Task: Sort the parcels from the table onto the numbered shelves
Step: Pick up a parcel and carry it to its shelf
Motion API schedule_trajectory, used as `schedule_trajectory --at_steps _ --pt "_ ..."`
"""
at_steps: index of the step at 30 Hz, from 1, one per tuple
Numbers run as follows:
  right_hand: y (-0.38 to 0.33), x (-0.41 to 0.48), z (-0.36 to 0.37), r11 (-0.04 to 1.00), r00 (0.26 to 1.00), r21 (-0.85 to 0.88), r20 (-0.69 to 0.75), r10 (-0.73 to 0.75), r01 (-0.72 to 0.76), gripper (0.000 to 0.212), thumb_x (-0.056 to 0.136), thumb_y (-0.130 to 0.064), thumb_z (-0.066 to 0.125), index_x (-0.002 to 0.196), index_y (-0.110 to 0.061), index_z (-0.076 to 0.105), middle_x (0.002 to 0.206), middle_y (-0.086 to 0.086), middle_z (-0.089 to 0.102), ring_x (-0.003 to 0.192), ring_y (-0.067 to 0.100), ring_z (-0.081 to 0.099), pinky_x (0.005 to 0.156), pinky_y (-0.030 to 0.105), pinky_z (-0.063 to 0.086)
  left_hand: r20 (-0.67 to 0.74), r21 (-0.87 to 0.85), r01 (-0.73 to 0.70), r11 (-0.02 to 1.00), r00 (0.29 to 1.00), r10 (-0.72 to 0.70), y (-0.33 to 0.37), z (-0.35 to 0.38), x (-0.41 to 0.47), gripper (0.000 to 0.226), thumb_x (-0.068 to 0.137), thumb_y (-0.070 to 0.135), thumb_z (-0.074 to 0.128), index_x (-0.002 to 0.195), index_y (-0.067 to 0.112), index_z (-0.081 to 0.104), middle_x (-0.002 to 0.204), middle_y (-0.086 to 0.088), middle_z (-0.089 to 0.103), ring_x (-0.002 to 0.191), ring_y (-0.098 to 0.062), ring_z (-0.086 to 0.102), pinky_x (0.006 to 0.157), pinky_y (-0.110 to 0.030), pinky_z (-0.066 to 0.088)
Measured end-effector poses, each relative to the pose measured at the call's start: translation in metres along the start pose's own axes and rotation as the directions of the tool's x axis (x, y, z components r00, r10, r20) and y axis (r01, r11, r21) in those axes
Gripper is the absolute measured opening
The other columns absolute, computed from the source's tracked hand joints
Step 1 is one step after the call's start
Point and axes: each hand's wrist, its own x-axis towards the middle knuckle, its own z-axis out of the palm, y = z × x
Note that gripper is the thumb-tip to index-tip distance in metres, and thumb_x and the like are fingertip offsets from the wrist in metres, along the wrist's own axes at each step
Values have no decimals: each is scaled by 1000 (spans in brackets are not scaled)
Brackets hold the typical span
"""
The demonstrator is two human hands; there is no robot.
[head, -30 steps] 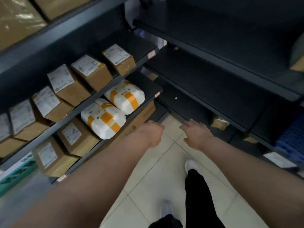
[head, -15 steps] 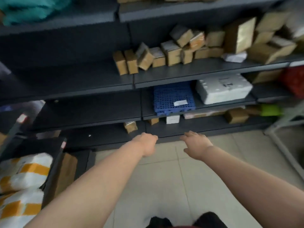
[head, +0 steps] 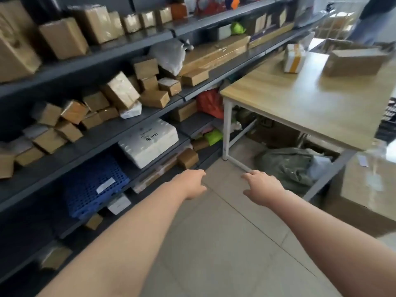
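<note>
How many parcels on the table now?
2: a white parcel with orange tape near the far edge of the table, and a brown box right of it. The frame crops the table, so more may be hidden.

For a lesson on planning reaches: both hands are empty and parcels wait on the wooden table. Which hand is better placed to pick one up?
Probably the right hand: the table and its white taped parcel lie on that side, while the left hand is nearer the shelves.
</note>
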Motion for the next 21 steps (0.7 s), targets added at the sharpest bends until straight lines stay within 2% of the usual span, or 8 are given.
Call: schedule_trajectory --at_steps 5,10,14,21 --pt "95 -9 -20 982 982 77 -60 178 -174 51 91 -37 55 139 -25 43 140 1 45 130 24 42 99 40 40 36 127 -150 981 989 146 98 -23 55 56 97 38 54 148 27 34 145 -4 46 129 -26 48 102 -40 43" --pt "159 -4 -37 953 951 119 -100 292 -280 49 91 -36 55 137 -27 45 140 1 47 129 24 45 96 42 45 38 157 -266 951 964 263 162 -43 107 56 97 37 55 147 25 35 145 -5 47 127 -26 49 101 -41 45" --pt "194 23 -50 931 932 130 -86 353 -341 47 92 -35 54 136 -25 45 140 1 47 126 23 47 92 40 45 39 156 -333 930 943 331 191 -57 155 59 96 37 56 149 27 33 147 -5 44 130 -27 48 102 -40 45" --pt "243 121 -87 898 901 188 -105 421 -398 55 93 -33 53 145 -25 37 145 1 42 131 23 42 100 40 43 50 171 -404 899 915 401 212 -113 265 60 96 36 56 150 29 31 149 -4 43 129 -26 48 99 -39 46"
